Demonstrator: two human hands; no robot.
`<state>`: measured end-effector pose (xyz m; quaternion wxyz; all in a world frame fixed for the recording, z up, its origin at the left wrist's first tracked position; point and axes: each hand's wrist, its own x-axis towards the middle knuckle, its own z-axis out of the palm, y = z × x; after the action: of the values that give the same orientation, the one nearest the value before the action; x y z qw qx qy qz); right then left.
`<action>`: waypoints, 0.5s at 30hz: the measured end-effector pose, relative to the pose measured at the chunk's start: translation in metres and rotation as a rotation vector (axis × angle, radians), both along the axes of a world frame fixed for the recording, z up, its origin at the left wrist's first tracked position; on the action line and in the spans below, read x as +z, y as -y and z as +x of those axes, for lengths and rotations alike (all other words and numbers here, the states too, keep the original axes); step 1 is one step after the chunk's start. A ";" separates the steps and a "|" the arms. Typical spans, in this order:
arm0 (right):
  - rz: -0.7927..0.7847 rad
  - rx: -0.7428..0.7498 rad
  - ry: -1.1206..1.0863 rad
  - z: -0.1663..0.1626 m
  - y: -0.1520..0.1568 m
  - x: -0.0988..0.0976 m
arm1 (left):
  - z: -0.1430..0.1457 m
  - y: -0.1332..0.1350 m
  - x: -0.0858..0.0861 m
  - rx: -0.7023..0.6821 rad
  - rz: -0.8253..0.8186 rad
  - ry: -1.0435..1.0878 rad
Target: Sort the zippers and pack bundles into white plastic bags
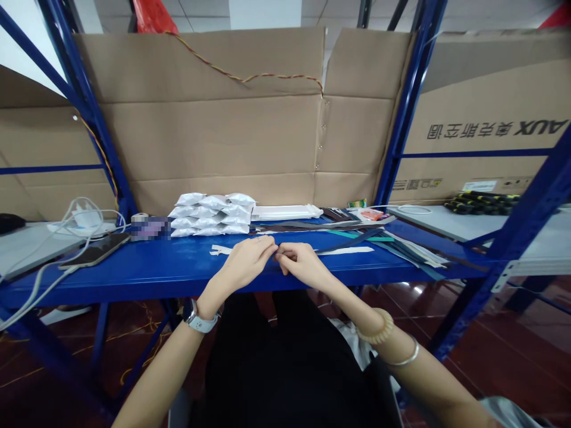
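Note:
My left hand (252,257) and my right hand (303,261) meet at the fingertips above the front edge of the blue shelf top (147,267). Both have their fingers pinched together; what lies between them is too small or hidden to make out. Behind them a white zipper-like strip (345,251) lies across the shelf, its middle covered by my hands. A dark blue-grey strip (343,242) runs from beside my right hand toward a pile of loose strips (401,246) in grey, teal, white and brown.
Stacked silver-white packets (212,214) stand at the back, beside a white tray-like piece (285,212). A phone (96,249) and white cables (42,285) lie at left. Cardboard (214,137) closes the back between blue posts (413,101). Black-yellow bundles (484,203) sit far right.

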<state>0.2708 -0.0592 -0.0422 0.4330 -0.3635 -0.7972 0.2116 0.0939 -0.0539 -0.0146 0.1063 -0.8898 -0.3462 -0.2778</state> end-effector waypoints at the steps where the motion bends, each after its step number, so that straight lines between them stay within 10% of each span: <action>1: 0.022 -0.030 0.000 -0.001 0.000 0.000 | -0.001 0.000 0.000 0.005 0.010 -0.013; 15: 0.435 -0.591 0.288 0.045 -0.013 0.018 | -0.052 -0.012 0.026 0.315 0.178 -0.052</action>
<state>0.3161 -0.0462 -0.0242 0.4259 -0.5032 -0.7370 -0.1491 0.0421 -0.0422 0.0111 0.2357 -0.8186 -0.4524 -0.2641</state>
